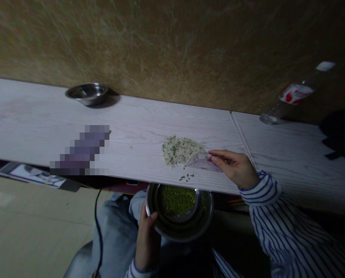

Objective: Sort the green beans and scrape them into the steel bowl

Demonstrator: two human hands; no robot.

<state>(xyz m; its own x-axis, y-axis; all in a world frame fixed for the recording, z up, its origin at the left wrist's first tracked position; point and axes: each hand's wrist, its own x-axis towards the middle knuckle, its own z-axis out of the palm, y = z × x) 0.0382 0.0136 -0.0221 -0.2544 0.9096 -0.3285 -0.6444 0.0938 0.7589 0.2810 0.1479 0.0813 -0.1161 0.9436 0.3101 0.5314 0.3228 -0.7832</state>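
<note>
My left hand (147, 231) grips the left rim of a steel bowl (208, 216), thumb over the edge. Green mung beans (176, 199) cover its bottom, and it sits just below the table's front edge. Between the thumb and fingers of my right hand (237, 166) is a clear half-round protractor (201, 161). Its curved edge touches a heap of white rice mixed with green beans (178, 150) on the tabletop. Several loose beans (186, 177) lie near the table edge, above the bowl.
A second steel bowl (87, 94) stands at the back left by the wall. A pixelated purple object (84, 148) lies left of the heap. At the right, a clear bottle (295, 94) with a red and white label stands near a dark object (340, 135).
</note>
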